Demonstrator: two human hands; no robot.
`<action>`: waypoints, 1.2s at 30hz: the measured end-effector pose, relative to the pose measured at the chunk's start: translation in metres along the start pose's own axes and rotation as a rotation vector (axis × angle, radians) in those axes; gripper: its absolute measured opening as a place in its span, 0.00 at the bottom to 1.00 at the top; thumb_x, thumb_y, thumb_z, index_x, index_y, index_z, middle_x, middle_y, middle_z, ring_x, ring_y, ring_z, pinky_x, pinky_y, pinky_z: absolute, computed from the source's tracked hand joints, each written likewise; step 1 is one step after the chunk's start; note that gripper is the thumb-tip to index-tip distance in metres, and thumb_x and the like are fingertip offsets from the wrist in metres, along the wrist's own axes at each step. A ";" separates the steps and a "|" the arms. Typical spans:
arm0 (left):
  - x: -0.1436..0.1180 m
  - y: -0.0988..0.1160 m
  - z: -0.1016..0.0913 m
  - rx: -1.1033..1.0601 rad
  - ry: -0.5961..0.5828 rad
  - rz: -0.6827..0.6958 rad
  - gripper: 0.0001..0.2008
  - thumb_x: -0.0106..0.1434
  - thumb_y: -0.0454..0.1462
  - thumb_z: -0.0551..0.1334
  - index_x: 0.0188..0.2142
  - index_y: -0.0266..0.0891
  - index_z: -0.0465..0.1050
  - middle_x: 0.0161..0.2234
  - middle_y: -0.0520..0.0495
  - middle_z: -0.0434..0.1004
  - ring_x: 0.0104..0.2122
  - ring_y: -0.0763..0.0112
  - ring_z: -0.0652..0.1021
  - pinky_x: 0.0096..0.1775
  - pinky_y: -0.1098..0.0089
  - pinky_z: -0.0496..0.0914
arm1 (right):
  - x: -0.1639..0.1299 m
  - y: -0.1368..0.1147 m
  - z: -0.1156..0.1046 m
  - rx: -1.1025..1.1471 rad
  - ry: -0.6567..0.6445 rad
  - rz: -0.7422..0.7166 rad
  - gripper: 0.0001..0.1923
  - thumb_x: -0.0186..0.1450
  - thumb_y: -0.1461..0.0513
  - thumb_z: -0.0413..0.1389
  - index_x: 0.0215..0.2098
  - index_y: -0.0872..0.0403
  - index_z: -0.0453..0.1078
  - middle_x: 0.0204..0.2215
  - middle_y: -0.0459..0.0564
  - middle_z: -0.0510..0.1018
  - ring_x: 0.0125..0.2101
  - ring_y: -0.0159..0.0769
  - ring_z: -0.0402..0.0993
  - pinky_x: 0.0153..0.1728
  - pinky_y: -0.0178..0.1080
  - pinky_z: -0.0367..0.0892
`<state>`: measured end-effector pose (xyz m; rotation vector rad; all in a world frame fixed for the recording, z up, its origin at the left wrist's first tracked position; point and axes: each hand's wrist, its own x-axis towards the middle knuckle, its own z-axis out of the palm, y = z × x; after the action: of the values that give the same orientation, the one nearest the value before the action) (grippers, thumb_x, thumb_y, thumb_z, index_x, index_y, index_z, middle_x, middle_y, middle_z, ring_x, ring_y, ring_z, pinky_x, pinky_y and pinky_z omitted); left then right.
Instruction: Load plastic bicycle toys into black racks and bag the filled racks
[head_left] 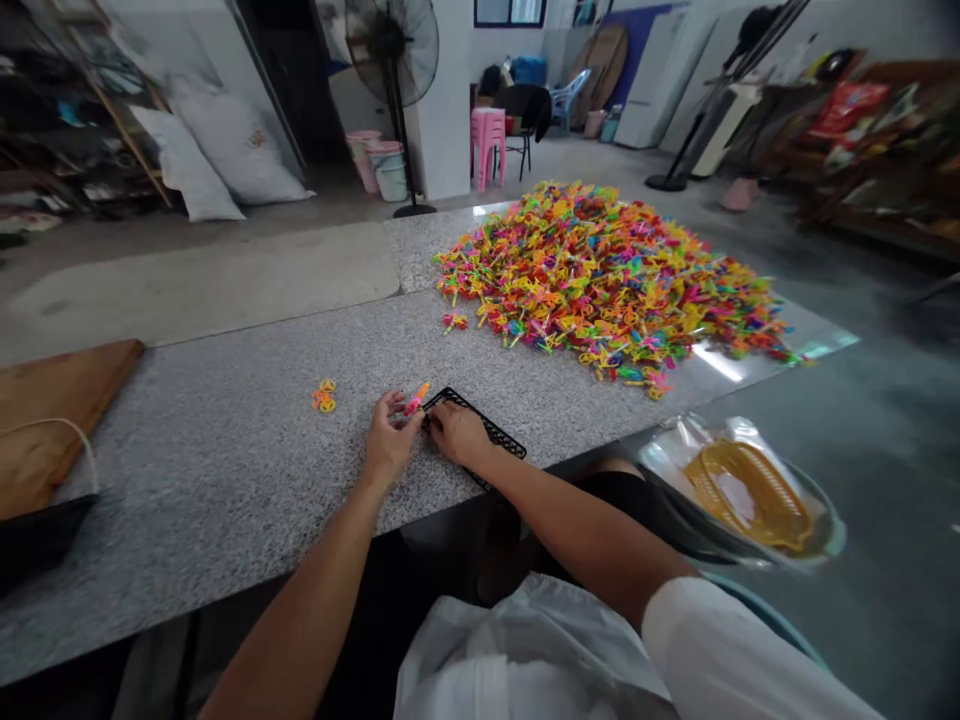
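Note:
My left hand (391,436) and my right hand (456,431) meet near the front edge of a speckled granite table (225,450). Between their fingertips they pinch a small pink and orange plastic piece (415,399). My right hand rests on a black plastic grid tray (491,433) lying flat on the table. A large heap of small multicoloured plastic pieces (600,275) covers the far right part of the table. A small orange plastic piece (324,396) lies alone to the left of my left hand.
A wooden board (52,410) with a white cord lies at the table's left end. A basin with a yellow basket (750,495) under clear plastic stands on the floor at right. A standing fan (394,60), sacks and pink stools are behind.

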<state>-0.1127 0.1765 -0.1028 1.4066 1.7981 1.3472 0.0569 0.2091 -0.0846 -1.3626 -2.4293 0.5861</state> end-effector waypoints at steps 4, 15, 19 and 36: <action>0.016 0.011 0.000 0.136 -0.056 0.009 0.19 0.66 0.47 0.68 0.52 0.41 0.80 0.49 0.42 0.86 0.47 0.61 0.84 0.53 0.62 0.77 | -0.008 -0.004 0.009 -0.044 0.042 -0.036 0.13 0.79 0.61 0.52 0.53 0.57 0.77 0.50 0.59 0.82 0.51 0.43 0.79 0.55 0.39 0.71; 0.020 0.023 -0.004 0.299 -0.004 -0.073 0.19 0.67 0.51 0.63 0.43 0.40 0.84 0.40 0.45 0.88 0.41 0.60 0.83 0.46 0.66 0.74 | -0.010 -0.005 0.009 -0.011 0.061 -0.049 0.13 0.79 0.61 0.51 0.54 0.58 0.76 0.51 0.59 0.81 0.51 0.44 0.78 0.55 0.41 0.71; 0.022 0.021 -0.004 0.314 -0.022 -0.021 0.19 0.65 0.51 0.64 0.42 0.40 0.81 0.39 0.45 0.86 0.38 0.62 0.82 0.45 0.66 0.73 | -0.010 -0.005 0.011 -0.011 0.067 -0.044 0.13 0.79 0.61 0.52 0.54 0.57 0.76 0.51 0.58 0.81 0.52 0.43 0.78 0.56 0.40 0.70; 0.013 0.010 -0.004 0.238 -0.060 -0.004 0.23 0.66 0.57 0.61 0.39 0.42 0.81 0.32 0.50 0.82 0.35 0.63 0.79 0.41 0.67 0.71 | -0.012 -0.006 0.010 -0.089 0.069 -0.072 0.13 0.78 0.60 0.54 0.55 0.58 0.75 0.51 0.59 0.81 0.51 0.46 0.78 0.55 0.43 0.73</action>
<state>-0.1156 0.1865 -0.0897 1.5454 1.9708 1.1043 0.0544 0.1939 -0.0913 -1.3001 -2.4640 0.4107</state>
